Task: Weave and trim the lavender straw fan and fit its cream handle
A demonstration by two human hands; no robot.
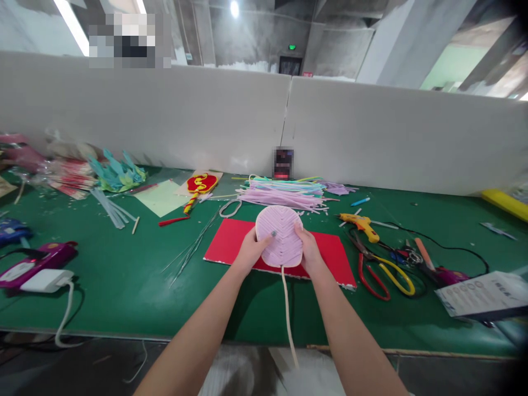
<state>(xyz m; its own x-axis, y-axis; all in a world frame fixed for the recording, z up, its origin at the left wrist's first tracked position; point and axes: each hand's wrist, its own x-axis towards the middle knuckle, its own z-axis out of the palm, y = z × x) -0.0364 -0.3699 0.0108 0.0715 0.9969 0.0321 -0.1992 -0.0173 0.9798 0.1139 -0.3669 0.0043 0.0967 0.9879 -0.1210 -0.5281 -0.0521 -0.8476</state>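
Observation:
I hold a pale pink round fan (279,234) upright over a red sheet (330,250), its face ribbed in a leaf-like pattern. My left hand (252,250) grips its left edge, thumb on the front. My right hand (308,250) grips the right edge. A thin cream stem (287,313) hangs from the bottom of the fan toward me, past the table edge.
On the green table (124,275): a pile of pink and pastel strips (284,193), a yellow glue gun (363,224), red and yellow pliers (383,275), a red ornament (201,184), thin wires (193,245), teal paper shapes (117,173), a white charger (45,280), a leaflet (482,294). White boards (206,121) wall the back.

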